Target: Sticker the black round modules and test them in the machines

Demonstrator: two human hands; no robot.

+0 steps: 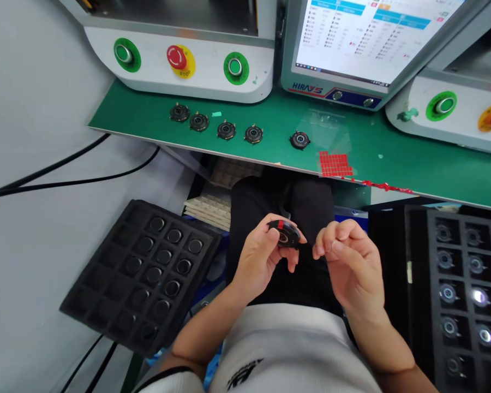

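Observation:
My left hand (262,256) grips a round black watch body (287,236) by its rim above my lap, its back side facing up. A small red sticker (281,224) lies across the watch's upper edge. To the right, apart from the watch, my right hand (354,256) is closed, thumb against curled fingers; anything pinched there is too small to make out. On the green bench, a single watch body (300,140) lies near a sheet of red stickers (335,164). Several more watch bodies (226,130) form a row farther left.
A black foam tray (102,273) with round parts sits at left; another tray (436,349) with watch bodies is at right. The green bench (139,114) carries a clear plastic bag (327,123), a screen (343,43) and button panels (147,60). Black cables (65,182) run left.

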